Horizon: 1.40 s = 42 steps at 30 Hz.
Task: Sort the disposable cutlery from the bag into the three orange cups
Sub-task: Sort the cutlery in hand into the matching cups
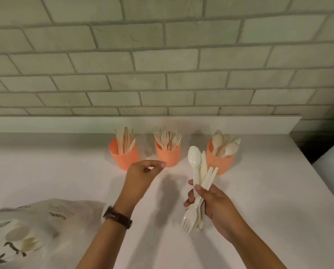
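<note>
While the right hand point(214, 205) grips a bundle of cream plastic cutlery point(198, 167), the left hand point(143, 175) hangs loosely curled, empty. Loc.: just before middle orange perforated cup point(168, 158).

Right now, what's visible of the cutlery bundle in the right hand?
The cutlery bundle is a handful of glossy cream-white plastic pieces of mixed types. One spoon bowl points up and away, with flat handle ends fanned out beside it. The fork tines point down below the fist. The right hand grips the bundle round its middle, tilted, above the white counter and in front of the spoon cup. Nothing else plainly touches it, and the piece count is unclear.
</note>
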### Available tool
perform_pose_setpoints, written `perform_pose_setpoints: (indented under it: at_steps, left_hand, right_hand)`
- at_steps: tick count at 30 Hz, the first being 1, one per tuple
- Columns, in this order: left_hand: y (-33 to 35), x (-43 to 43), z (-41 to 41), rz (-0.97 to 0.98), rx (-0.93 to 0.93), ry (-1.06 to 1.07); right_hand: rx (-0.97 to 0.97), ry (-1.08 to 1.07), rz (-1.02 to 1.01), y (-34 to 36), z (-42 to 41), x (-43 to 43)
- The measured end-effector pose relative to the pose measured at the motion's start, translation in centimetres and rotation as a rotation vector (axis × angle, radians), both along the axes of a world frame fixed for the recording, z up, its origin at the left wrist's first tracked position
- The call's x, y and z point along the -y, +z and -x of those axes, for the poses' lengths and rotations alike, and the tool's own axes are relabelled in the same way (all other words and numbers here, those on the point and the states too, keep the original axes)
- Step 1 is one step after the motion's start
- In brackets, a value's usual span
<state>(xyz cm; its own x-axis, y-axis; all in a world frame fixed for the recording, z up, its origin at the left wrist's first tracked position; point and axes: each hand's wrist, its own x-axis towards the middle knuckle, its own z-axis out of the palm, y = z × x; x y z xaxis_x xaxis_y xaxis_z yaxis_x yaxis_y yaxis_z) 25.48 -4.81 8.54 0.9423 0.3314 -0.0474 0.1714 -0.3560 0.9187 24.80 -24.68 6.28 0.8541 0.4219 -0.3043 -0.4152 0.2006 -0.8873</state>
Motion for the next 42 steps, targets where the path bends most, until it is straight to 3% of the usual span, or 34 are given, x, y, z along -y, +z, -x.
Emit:
perform_pose_setpoints:
  at_steps: [4, 11, 17, 22, 25, 29, 31, 36, 39, 42]
  left_hand:
    - [0.6, 5.1, 2.3, 0.194, -0.053, -0.164]
    - [0.2, 8.4, 2.0, 0.142, 0.054, -0.160]
    - [1.7, 8.5, 0.3, 0.392, -0.006, -0.167]
    - [3.7, 8.1, -4.2, 0.452, 0.152, -0.073]
    - [4.1, 9.1, -7.7, 0.359, 0.236, -0.050]
    - [2.0, 11.4, -11.2, 0.203, 0.215, -0.086]
    - [0.3, 12.3, -12.5, 0.139, 0.167, -0.073]
    - [-2.5, 13.0, -12.8, 0.187, -0.039, -0.071]
    - [-1.9, 12.4, -11.1, 0.160, -0.001, -0.064]
    - [-1.1, 11.6, -8.2, -0.024, 0.136, -0.119]
  right_hand:
    - [0.039, -0.006, 0.035, 0.6, 0.9, 0.2]
    - [0.162, -0.067, 0.148, 1.3, 1.5, 1.8]
    - [0.003, -0.185, -0.030, 0.8, 1.3, 4.1]
    - [-0.078, -0.323, -0.093, 0.2, 0.9, 6.5]
    - [-0.094, -0.373, -0.148, 0.2, 0.6, 7.6]
    - [-0.111, -0.392, -0.239, 0.4, 0.0, 8.7]
    - [-0.118, -0.394, -0.267, 0.5, -0.3, 9.0]
    - [-0.140, -0.409, -0.299, 0.5, -0.8, 9.3]
    - [-0.163, -0.406, -0.343, 0.4, -1.1, 9.3]
    - [-0.177, -0.361, -0.375, 0.4, -1.4, 9.1]
